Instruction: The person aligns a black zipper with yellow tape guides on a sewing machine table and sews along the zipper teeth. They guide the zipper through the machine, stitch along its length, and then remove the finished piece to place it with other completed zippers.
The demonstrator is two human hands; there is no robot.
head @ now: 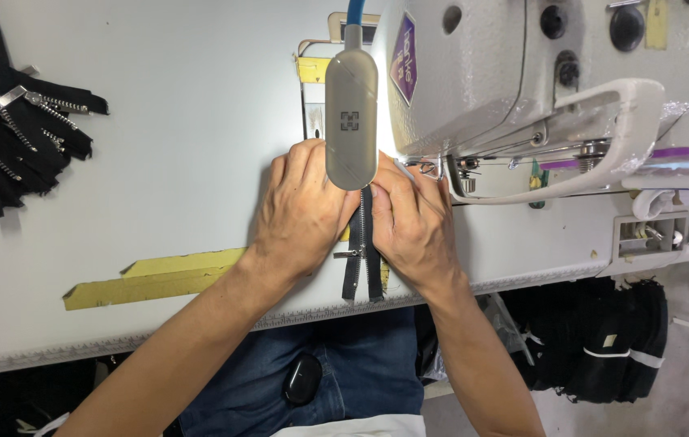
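Black zipper [363, 259] lies flat on the white sewing table [158, 186], its upper end under the lamp head [351, 113] by the sewing machine [523, 81]. Left hand [300, 214] and right hand [413, 222] flank it, fingers pressed together and down, apparently to keep it straight. Yellow tape strip [158, 279] likely serves as an edge guide.

Your left hand [300, 210] lies flat, palm down, fingers together and pointing far. Your right hand [413, 222] lies just beside it, fingers bent. Both forearms come from the near side, converging.
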